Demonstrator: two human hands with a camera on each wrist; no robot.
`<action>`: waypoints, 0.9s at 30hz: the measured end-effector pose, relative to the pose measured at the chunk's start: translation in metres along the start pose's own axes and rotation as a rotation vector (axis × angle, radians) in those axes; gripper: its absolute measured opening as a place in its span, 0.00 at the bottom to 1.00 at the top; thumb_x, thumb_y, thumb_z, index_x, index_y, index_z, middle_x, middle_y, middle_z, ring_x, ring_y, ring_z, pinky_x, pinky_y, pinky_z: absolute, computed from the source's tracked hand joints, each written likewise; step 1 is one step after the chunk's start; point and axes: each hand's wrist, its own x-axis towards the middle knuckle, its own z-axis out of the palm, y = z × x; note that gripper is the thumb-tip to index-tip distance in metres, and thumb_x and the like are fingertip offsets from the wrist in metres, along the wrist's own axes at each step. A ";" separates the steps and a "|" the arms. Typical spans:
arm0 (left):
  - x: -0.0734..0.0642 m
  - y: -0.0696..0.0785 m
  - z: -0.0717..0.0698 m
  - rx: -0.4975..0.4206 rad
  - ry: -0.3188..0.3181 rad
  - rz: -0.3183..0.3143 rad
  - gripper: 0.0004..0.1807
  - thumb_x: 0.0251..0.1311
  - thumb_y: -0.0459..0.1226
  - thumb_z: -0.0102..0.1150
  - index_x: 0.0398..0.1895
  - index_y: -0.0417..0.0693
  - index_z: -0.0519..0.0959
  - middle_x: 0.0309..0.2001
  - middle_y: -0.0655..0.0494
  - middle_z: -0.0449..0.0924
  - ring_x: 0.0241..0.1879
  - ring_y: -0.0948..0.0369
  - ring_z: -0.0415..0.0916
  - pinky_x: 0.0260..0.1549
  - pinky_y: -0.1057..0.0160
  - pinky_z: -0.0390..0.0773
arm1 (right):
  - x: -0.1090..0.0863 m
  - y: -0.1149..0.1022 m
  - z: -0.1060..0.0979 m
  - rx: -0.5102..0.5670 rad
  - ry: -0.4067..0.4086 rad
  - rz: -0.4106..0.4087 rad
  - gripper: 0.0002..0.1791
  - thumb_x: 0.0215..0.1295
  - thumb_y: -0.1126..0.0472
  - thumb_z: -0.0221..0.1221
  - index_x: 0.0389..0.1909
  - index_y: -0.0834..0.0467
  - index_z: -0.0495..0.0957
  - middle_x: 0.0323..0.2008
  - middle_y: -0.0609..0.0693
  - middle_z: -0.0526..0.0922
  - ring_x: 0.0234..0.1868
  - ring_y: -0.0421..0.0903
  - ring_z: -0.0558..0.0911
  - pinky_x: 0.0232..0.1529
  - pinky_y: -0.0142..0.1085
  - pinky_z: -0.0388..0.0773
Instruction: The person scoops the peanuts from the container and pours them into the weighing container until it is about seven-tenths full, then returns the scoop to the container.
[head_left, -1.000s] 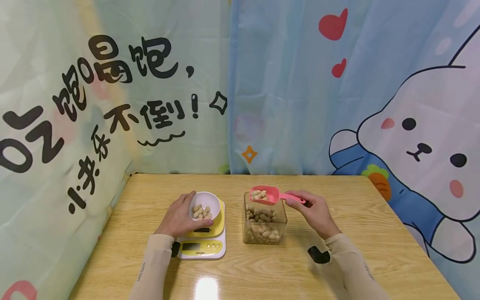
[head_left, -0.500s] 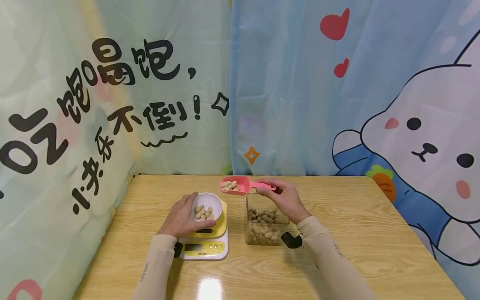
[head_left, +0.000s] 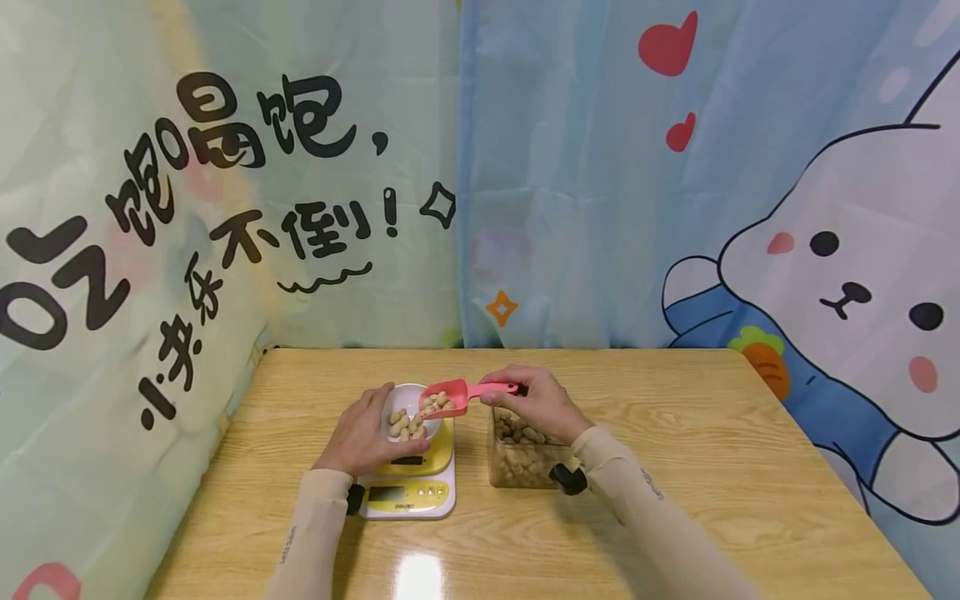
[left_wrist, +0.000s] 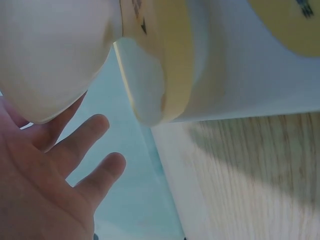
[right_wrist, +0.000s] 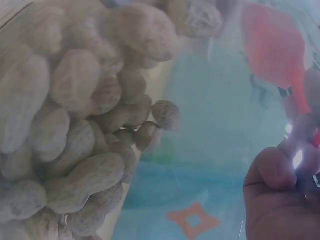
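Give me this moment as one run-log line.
left hand: holds bowl at scale | right hand: holds scoop of peanuts over bowl | bowl: peanuts inside | box: peanuts inside
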 end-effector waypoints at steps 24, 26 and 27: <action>0.000 0.001 -0.001 -0.012 0.005 0.007 0.64 0.43 0.69 0.72 0.78 0.45 0.59 0.69 0.43 0.68 0.60 0.47 0.72 0.58 0.42 0.74 | 0.011 -0.026 -0.001 -0.287 -0.107 -0.073 0.12 0.68 0.53 0.66 0.48 0.52 0.88 0.36 0.41 0.84 0.29 0.42 0.75 0.30 0.35 0.75; -0.001 0.001 -0.001 -0.019 0.004 0.010 0.63 0.43 0.68 0.72 0.78 0.46 0.59 0.68 0.43 0.68 0.59 0.47 0.72 0.57 0.43 0.75 | 0.011 -0.026 -0.001 -0.300 -0.118 -0.065 0.12 0.68 0.53 0.66 0.48 0.52 0.88 0.34 0.41 0.83 0.28 0.42 0.74 0.30 0.35 0.74; -0.002 0.001 -0.001 -0.022 0.006 0.014 0.63 0.43 0.68 0.73 0.78 0.45 0.60 0.68 0.43 0.68 0.59 0.47 0.72 0.57 0.43 0.75 | 0.011 -0.026 -0.001 -0.305 -0.123 -0.066 0.12 0.68 0.53 0.66 0.49 0.52 0.88 0.32 0.41 0.82 0.28 0.42 0.74 0.29 0.34 0.74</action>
